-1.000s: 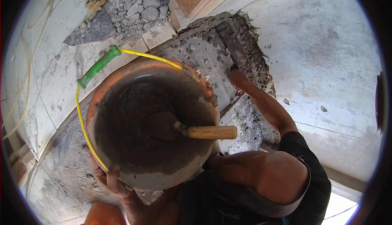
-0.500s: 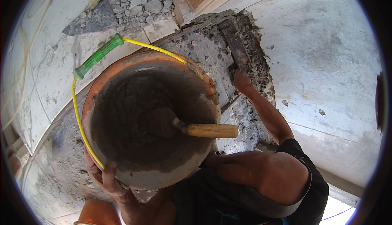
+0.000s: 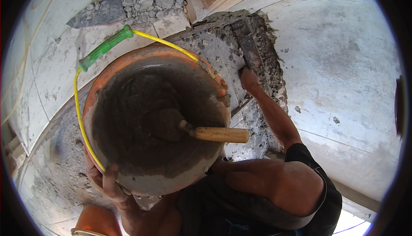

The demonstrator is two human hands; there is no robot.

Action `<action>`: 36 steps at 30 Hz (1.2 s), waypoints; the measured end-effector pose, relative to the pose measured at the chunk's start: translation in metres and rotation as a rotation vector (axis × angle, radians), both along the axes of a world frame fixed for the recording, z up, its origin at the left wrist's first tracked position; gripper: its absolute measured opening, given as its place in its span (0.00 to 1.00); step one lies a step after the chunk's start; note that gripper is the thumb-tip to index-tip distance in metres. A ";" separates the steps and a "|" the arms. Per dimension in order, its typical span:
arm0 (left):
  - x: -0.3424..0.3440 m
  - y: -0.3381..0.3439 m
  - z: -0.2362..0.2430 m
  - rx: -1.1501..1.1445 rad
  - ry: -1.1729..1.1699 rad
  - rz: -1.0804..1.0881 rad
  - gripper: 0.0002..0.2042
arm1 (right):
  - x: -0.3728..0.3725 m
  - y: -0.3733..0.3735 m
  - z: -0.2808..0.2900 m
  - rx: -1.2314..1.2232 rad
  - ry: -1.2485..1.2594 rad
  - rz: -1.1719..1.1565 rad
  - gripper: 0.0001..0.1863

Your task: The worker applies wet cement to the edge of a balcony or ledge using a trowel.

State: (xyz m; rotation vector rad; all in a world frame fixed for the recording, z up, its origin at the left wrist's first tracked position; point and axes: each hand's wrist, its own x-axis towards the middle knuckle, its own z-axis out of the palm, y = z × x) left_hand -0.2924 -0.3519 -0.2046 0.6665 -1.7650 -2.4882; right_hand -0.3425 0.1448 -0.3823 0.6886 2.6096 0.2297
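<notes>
My left hand (image 3: 110, 185) is closed on the lower-left rim of a large orange bucket (image 3: 95, 94), tilted so that I see into it. Dark wet mortar (image 3: 133, 94) lies inside. A pointed trowel with a wooden handle (image 3: 221, 135) rests in the bucket, its blade caked with mortar and its handle over the right rim. My right hand (image 3: 250, 81) reaches out past the bucket, closed in a fist at the near end of a dark, long flat-bladed trowel (image 3: 248, 47). That blade lies along a strip of rough wet mortar (image 3: 270, 60); the fingers hide its grip.
A yellow bucket handle with a green grip (image 3: 106, 48) arches over the left side. Broken rubble (image 3: 159, 0) is heaped at the far side. A pale smooth slab (image 3: 334, 64) lies to the right. Another orange bucket (image 3: 96, 221) stands at the lower left.
The bucket has shifted slightly up and left in the picture, my left hand still on it. My right fist has moved a little up and left, still at the flat-bladed trowel.
</notes>
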 end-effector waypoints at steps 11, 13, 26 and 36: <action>0.001 -0.003 -0.005 0.026 0.015 0.055 0.36 | 0.097 -0.053 0.160 -0.376 -0.613 -0.231 0.17; 0.000 -0.003 -0.003 0.018 -0.003 0.053 0.36 | 0.108 -0.041 0.158 -0.570 -0.988 -0.228 0.17; 0.002 -0.010 -0.014 0.014 0.081 -0.027 0.34 | 0.019 0.012 -0.012 0.029 -0.055 0.241 0.10; -0.004 -0.002 -0.002 -0.003 0.097 -0.078 0.30 | 0.038 0.000 0.002 0.058 -0.004 0.354 0.08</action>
